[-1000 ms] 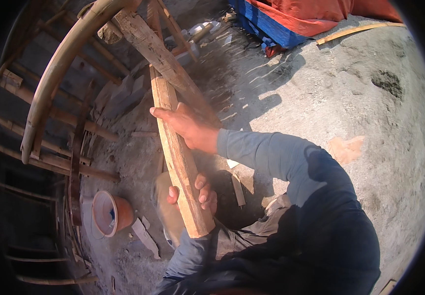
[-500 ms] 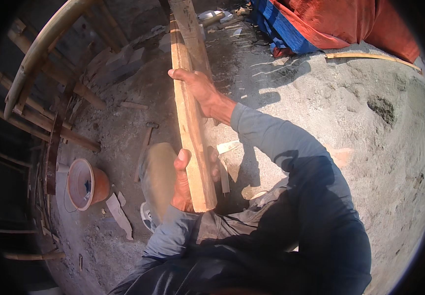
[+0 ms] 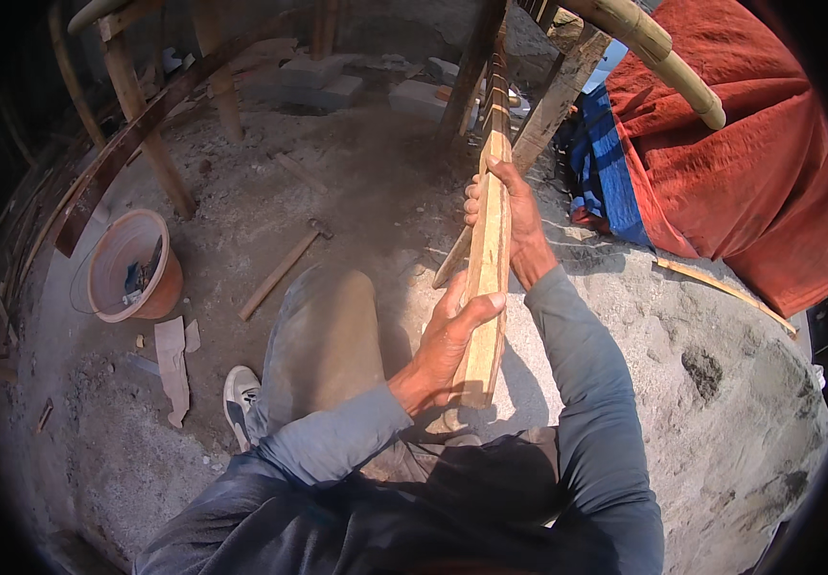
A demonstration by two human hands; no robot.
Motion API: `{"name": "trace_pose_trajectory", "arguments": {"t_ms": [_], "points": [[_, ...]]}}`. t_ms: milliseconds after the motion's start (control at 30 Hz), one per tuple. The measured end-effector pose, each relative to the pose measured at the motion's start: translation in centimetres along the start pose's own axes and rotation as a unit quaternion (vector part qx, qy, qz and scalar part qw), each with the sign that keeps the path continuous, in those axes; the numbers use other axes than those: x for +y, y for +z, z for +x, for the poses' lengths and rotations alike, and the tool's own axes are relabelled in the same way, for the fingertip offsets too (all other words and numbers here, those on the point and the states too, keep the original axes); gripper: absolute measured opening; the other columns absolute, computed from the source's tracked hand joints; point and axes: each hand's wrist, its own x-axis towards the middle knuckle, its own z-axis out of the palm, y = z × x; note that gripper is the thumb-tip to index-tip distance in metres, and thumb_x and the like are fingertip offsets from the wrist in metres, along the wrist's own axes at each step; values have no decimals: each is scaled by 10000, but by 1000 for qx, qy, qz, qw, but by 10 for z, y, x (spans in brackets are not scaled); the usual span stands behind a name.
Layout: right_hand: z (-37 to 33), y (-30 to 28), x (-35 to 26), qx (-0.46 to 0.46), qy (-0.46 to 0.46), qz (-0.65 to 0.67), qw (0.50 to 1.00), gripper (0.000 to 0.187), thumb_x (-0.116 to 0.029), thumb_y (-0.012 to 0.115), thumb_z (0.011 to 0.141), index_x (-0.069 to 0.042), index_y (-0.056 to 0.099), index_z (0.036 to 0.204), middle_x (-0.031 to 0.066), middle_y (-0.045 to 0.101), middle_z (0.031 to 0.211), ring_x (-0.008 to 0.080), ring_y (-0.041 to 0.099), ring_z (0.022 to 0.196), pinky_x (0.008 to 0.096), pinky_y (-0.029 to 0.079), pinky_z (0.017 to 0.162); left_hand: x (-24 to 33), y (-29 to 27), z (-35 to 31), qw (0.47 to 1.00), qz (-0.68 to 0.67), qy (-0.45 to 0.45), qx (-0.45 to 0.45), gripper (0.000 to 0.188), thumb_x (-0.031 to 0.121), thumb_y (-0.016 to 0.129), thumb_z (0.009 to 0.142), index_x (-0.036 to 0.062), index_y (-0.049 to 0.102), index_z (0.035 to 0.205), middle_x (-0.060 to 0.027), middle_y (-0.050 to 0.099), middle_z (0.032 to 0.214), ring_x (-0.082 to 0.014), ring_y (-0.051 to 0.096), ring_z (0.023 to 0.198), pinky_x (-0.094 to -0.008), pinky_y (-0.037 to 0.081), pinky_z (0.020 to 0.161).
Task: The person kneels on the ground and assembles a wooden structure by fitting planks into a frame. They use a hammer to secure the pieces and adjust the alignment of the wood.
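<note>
A long, pale wooden beam points away from me, its near end above my lap and its far end running up among the posts. Close to that near end, my left hand is wrapped round it, thumb on top. Farther along, my right hand grips the same beam from the right side, its fingertips showing on the left edge. Behind it stands a leaning wooden board. On the ground left of my knee lies a hammer with a wooden handle.
An orange bucket with items inside stands at left, beside a torn pale strip. Bamboo poles rise at far left, and another bamboo pole juts in at upper right. A red tarp with blue edging covers something at right.
My view has turned, so the bucket and tarp sit differently. The beam and both hands now appear farther right, and my right hand's fingers show round the beam's left edge. Both hands keep hold.
</note>
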Motion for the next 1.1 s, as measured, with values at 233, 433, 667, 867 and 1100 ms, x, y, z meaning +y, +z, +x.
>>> {"name": "trace_pose_trajectory", "arguments": {"t_ms": [233,433,667,867,1100], "points": [[-6,-7,-9,-45,-19,12,999,589,-531,704,942,-1,545,1146,60,562,839,160,592,666,294,525,560,10,14,3,996,72,32,36,714,335,781,941,4,436,1471,-116,639,1176,-181,645,1061,-333,544,906],[-11,-14,0,-77,15,94,992,628,-537,655,974,24,530,1227,75,524,901,172,534,717,293,523,610,-10,1,3,995,58,72,40,786,319,806,934,-25,397,1510,-144,592,1302,-195,585,1196,-348,510,1005],[-13,7,35,6,49,-8,999,606,-510,702,954,8,539,1224,140,639,1006,251,664,862,373,598,767,14,-48,-30,1000,-14,5,16,785,303,803,896,16,437,1528,-102,648,1198,-166,625,1084,-322,525,942],[-15,24,78,85,133,-41,987,488,-396,753,954,-32,559,1214,181,657,1091,296,685,994,457,599,906,-3,-127,-49,998,-31,-58,-6,605,338,663,931,37,514,1434,-124,670,966,-188,671,732,-331,570,621],[-13,22,95,77,138,94,983,493,-333,570,1026,18,559,1371,188,677,1276,299,682,1149,439,518,1081,2,-135,-65,915,-374,-151,-2,609,463,536,992,-13,515,1371,-195,602,996,-231,607,668,-326,542,569]]}}
